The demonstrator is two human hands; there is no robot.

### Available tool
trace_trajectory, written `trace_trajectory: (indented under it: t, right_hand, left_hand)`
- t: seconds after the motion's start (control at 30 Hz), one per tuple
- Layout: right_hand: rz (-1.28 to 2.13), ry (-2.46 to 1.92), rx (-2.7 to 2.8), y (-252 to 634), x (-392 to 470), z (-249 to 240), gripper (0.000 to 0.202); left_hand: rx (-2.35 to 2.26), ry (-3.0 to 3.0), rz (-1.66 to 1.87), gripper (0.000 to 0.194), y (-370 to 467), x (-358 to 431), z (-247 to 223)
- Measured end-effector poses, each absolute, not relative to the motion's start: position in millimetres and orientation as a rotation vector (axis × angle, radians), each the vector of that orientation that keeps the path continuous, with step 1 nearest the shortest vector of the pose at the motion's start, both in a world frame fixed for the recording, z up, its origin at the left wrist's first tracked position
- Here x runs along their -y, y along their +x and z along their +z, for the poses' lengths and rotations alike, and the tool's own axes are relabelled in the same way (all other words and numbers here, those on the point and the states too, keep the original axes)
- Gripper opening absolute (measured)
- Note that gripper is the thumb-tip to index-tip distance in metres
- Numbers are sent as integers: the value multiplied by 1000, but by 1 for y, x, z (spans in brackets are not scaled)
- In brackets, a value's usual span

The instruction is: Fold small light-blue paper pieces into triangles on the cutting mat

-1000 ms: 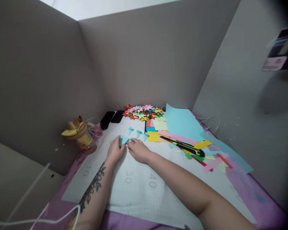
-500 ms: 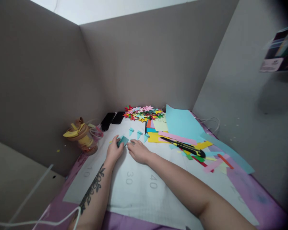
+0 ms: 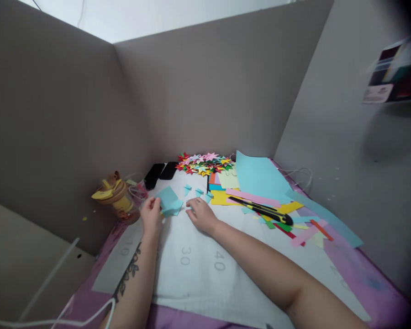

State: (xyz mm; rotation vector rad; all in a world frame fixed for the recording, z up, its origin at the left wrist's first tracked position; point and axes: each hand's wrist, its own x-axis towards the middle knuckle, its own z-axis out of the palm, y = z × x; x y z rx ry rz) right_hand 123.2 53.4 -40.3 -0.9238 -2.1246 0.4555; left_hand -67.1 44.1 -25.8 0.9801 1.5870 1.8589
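Observation:
My left hand (image 3: 152, 214) pinches the left edge of a light blue paper square (image 3: 166, 200), which is raised a little over the white sheet. Another light blue piece (image 3: 176, 210) shows at the lower right of the square. My right hand (image 3: 199, 214) rests to the right of the paper with its fingers bent and slightly apart, and nothing shows in it. Beyond the hands lie several small folded light blue pieces (image 3: 199, 192) in a row.
A pile of colourful paper stars (image 3: 205, 163) lies at the back. Two black phones (image 3: 154, 175) and a yellow-brown cup (image 3: 118, 197) stand or lie at the left. To the right are a cutter knife (image 3: 263, 210), paper strips and large blue sheets (image 3: 260, 176).
My left hand has moved left and now holds the blue paper opened out flat and larger in view. My right hand has shifted slightly right, away from it.

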Motion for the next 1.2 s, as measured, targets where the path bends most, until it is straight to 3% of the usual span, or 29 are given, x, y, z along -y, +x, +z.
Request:
trace_trajectory:
  t: [0.27, 0.6, 0.87, 1.2]
  right_hand:
    - [900, -976, 1558, 131, -55, -37, 14]
    - [797, -910, 1660, 132, -47, -35, 17]
    - [278, -858, 1886, 134, -46, -35, 48]
    - [187, -924, 2007, 132, -45, -38, 44]
  left_hand:
    - [-1270, 1058, 1429, 45, -33, -31, -24]
    - [-1416, 1286, 1456, 34, -37, -33, -28]
    - [-1659, 1618, 1492, 26, -40, -28, -29]
    - [-1710, 1820, 1486, 23, -42, -23, -27]
